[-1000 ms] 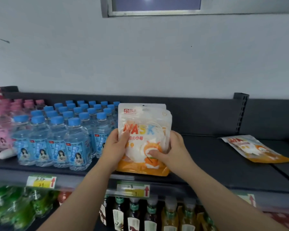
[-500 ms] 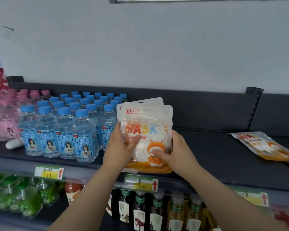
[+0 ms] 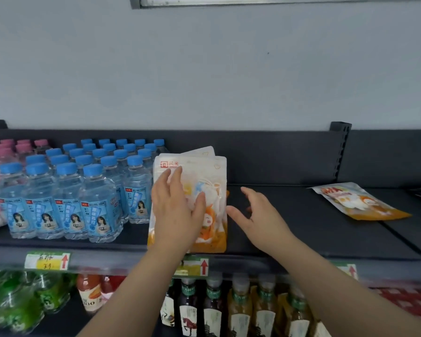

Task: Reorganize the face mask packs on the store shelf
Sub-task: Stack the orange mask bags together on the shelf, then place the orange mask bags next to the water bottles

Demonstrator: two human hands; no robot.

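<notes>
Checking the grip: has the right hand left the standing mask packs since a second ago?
Yes. The right hand has come off the mask packs, now open to their right, over bare shelf.

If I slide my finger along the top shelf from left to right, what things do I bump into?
Pink-capped bottles → blue-capped water bottles → standing mask packs under the left hand → right hand → mask pack lying flat.
</notes>
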